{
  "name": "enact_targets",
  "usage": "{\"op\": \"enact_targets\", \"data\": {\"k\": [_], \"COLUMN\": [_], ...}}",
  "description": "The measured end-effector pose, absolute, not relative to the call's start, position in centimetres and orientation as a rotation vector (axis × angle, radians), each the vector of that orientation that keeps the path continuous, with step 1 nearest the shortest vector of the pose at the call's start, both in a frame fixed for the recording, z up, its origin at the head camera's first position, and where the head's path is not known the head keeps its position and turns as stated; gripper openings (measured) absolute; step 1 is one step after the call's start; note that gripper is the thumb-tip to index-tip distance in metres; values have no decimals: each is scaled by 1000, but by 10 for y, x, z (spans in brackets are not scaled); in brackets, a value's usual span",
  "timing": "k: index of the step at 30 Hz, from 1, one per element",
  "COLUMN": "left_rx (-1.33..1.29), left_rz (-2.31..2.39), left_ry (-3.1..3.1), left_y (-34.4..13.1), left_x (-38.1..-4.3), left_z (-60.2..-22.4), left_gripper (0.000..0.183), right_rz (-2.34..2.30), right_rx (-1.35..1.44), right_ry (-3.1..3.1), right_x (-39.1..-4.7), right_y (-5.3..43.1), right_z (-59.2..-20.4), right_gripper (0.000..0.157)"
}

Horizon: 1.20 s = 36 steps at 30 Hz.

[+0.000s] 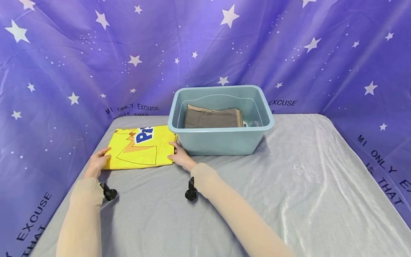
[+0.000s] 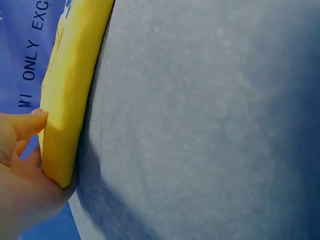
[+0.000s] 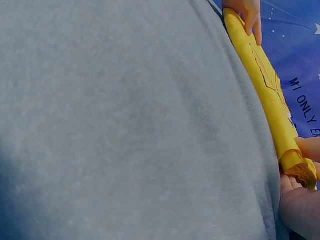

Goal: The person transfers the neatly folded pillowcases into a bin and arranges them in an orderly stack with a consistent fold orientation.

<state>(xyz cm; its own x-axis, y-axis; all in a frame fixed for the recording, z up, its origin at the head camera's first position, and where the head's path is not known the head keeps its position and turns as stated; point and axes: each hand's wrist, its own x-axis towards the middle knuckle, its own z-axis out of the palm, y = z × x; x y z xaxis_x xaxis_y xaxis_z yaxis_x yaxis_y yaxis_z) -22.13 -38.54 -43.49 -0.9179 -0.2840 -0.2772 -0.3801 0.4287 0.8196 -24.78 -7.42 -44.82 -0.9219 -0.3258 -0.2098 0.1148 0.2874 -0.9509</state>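
A folded yellow cloth (image 1: pixel 141 153) with a cartoon print and blue letters lies flat at the left of the grey-covered table. My left hand (image 1: pixel 97 162) grips its left end; in the left wrist view the thumb (image 2: pixel 31 124) presses the top while other fingers go beneath. At the opposite end my right hand (image 1: pixel 181 157) pinches the cloth, its thumb above and fingers below, as the right wrist view shows with the folded layers (image 3: pixel 302 174) between them. Right behind that hand stands a blue-grey plastic bin (image 1: pixel 221 142).
Folded brown and tan cloths (image 1: pixel 213 118) lie inside the bin, with something small and unclear beside them. The grey table cover (image 1: pixel 305 185) extends to the right and front. A purple star-printed curtain (image 1: pixel 205 39) hangs behind and at both sides.
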Motion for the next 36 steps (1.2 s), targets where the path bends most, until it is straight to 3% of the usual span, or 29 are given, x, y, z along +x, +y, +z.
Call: {"op": "enact_targets", "data": {"k": [14,22,29,36], "left_rx": [-647,-700,-653,-625], "left_rz": [1541,1641,1738,1812], "left_ry": [2547,2518,2529,2487], "left_y": [-384,-383,-384,-408], "left_x": [-224,-222,-219,-232], "left_z": [-434,-428,-419,-439], "left_gripper": [51,50,49,46], "right_rz": [-1651,-1721,-1713,-1722], "right_rx": [-265,-307,-385,-413], "right_ry": [2230,2179,2201,2142], "right_x": [-257,-243,-253,-243], "right_y": [-75,-72,-73,-71], "right_z": [-467,-448,-456,-433], "right_gripper": [61,63,65,66]}}
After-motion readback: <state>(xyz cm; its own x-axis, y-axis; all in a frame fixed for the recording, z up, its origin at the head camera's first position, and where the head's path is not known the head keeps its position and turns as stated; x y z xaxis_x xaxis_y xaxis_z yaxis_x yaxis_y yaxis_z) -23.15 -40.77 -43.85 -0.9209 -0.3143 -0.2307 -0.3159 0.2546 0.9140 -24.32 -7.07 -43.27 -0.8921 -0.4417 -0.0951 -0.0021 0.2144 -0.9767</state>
